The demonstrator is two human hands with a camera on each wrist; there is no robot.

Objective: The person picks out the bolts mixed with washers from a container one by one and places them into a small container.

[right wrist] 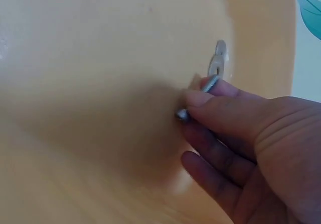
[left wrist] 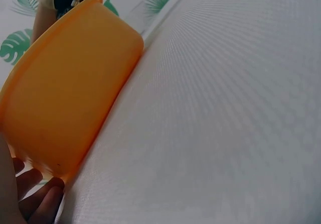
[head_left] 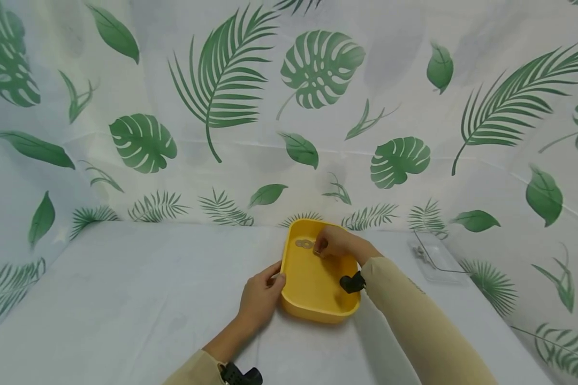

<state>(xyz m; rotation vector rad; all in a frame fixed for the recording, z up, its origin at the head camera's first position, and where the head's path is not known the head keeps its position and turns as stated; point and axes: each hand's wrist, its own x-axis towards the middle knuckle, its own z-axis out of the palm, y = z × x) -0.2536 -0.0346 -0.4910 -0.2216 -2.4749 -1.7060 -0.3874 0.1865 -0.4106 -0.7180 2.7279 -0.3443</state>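
A yellow plastic tray (head_left: 313, 278) with rounded corners sits on the white-covered table. My left hand (head_left: 261, 294) holds its left side, thumb near the rim and fingers against the outer wall; the left wrist view shows those fingers (left wrist: 46, 196) low on the wall. Inside the tray, toward its far end, my right hand (head_left: 334, 241) pinches a small metal screw (right wrist: 210, 83) between thumb and index finger. Its threaded end and a shiny end show on either side of the thumb. Flat metal washers (right wrist: 217, 66) lie on the tray floor just beyond the fingertips.
On the right of the table stands a clear plastic box (head_left: 438, 262) with small metal pieces (head_left: 420, 253) in it. A thin dark wire (head_left: 426, 251) runs over the box. A leaf-printed white cloth (head_left: 250, 176) hangs behind the table and along its sides.
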